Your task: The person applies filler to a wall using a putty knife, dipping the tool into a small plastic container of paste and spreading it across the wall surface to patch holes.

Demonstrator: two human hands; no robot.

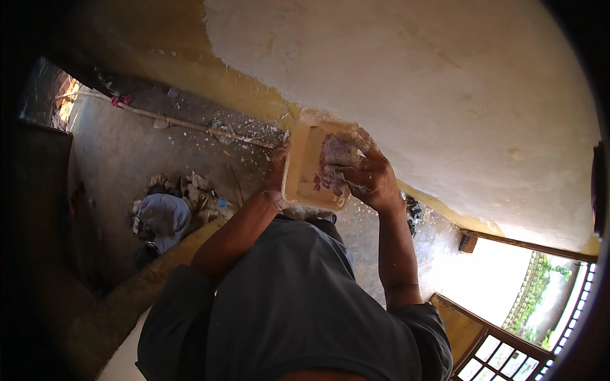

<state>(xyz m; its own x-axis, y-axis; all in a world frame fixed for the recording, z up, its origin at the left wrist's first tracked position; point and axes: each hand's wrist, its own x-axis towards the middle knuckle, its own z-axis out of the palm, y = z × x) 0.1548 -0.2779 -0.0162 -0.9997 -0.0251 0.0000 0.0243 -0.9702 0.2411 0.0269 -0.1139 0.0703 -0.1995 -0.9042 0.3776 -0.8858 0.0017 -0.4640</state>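
Note:
In front of my body I hold up a shallow rectangular tub [291, 181], cream-coloured and crusted with pale residue. My left hand [277, 166] is closed on its left side, with most of the fingers hidden behind the wall. Over the tub's right half, my right hand [372, 173] has its fingers curled around a purplish lump [337, 151] smeared with pale paste. Whether the lump is a sponge or a wad of cloth cannot be made out. White paste coats the right fingers, and purplish smears mark the tub's bottom below them.
Ahead and to the right rises a wall [406, 76], coated pale over yellow paint. A long pole [184, 125] lies on the splattered floor [121, 149] near the wall's foot. Left of me sits a rubbish heap with a grey-blue cloth [164, 219]. A paned window frame [502, 355] stands lower right.

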